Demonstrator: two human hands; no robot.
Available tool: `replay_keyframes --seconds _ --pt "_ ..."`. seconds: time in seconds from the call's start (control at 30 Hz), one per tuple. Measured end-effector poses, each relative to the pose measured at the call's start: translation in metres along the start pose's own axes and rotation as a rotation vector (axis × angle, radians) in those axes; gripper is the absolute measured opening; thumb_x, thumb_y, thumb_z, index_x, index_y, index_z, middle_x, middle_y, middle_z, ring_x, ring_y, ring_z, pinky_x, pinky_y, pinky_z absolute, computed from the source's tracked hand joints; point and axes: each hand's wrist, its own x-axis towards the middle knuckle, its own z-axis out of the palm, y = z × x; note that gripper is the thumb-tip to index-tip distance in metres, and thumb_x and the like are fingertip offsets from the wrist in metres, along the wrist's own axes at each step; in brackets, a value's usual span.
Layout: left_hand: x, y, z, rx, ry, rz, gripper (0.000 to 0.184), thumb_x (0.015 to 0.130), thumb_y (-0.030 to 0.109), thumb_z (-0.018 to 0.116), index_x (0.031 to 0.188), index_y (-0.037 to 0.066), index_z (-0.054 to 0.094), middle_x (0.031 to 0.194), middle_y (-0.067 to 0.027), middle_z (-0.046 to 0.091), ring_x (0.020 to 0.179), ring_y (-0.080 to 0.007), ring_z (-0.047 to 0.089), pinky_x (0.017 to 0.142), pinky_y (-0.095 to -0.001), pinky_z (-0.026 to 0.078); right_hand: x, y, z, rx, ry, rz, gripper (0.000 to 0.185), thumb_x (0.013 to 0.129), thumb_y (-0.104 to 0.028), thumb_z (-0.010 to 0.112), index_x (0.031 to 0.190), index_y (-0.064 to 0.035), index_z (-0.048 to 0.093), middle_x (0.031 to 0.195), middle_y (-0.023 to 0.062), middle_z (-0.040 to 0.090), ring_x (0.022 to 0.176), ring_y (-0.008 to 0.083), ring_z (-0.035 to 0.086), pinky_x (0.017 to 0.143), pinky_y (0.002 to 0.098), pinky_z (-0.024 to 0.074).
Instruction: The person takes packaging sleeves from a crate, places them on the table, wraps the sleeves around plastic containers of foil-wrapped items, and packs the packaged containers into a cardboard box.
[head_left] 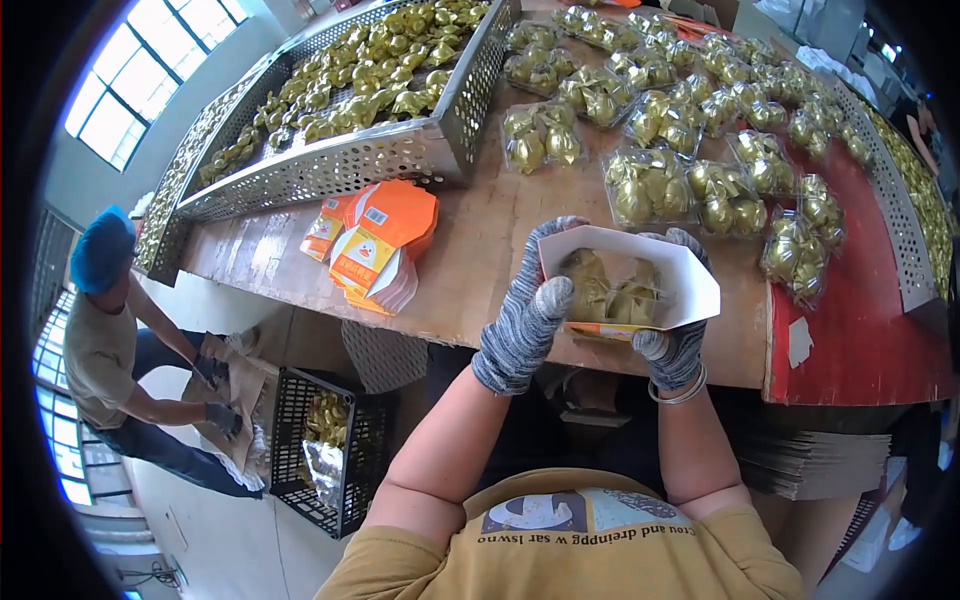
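An open white carton (690, 285) with gold-wrapped pieces in clear plastic inside is held between my two gloved hands, above the table's front edge. My left hand (525, 310), in a grey knit glove, grips its left end, thumb on the near side. My right hand (675, 345), gloved too, grips the right end, fingers behind and thumb in front. Clear packs of gold pieces (648, 188) lie just beyond the carton. Left of my left hand sits a stack of flat orange and white cartons (395, 215) on the table.
A perforated metal tray (330, 170) of gold pieces stands at the back left of the table (270, 260). More packs and a red surface (860, 340) are on the right. At the left, a person in a blue cap (100, 350) bends beside a black crate (365, 450). Cardboard (820, 465) is stacked lower right.
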Motion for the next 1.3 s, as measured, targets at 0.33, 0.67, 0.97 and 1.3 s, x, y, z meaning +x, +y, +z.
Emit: replay_keyframes --seconds 0.33,0.67,0.97,1.3 --pt "-0.003 0.000 0.008 0.086 0.007 0.020 0.085 0.079 0.051 0.065 0.139 0.003 0.027 0.133 -0.0095 0.040 0.124 -0.0200 0.037 0.106 -0.0360 0.028 0.010 -0.022 0.000 0.185 0.089 0.022 0.069 0.073 -0.037 0.076 0.122 -0.0027 0.042 0.119 0.0163 0.051 0.112 0.0272 0.051 0.100 0.0414 0.0379" --pt "-0.014 -0.016 0.011 0.070 0.062 0.009 0.084 0.079 0.053 0.064 0.137 0.005 0.029 0.130 -0.0096 0.042 0.122 -0.0193 0.039 0.105 -0.0351 0.029 0.010 -0.018 -0.004 0.263 -0.019 0.051 0.062 0.077 -0.036 0.073 0.121 -0.0034 0.044 0.119 0.0129 0.051 0.113 0.0244 0.050 0.100 0.0383 0.0383" --pt "0.015 -0.008 0.022 0.238 0.176 0.331 0.051 0.089 0.026 0.056 0.130 0.002 0.036 0.124 -0.0132 0.049 0.114 -0.0212 0.048 0.101 -0.0362 0.035 0.018 -0.002 -0.004 0.186 0.005 0.119 0.057 0.080 -0.020 0.066 0.128 -0.0037 0.041 0.122 0.0086 0.050 0.117 0.0206 0.048 0.101 0.0350 0.0371" --pt "-0.014 -0.069 -0.006 0.113 0.205 0.145 0.075 0.084 0.053 0.058 0.135 0.004 0.033 0.132 -0.0115 0.041 0.122 -0.0221 0.040 0.105 -0.0367 0.031 -0.020 0.018 -0.002 0.204 0.003 0.304 0.086 0.074 -0.046 0.074 0.137 -0.0056 0.032 0.133 0.0100 0.041 0.120 0.0213 0.044 0.102 0.0362 0.0363"
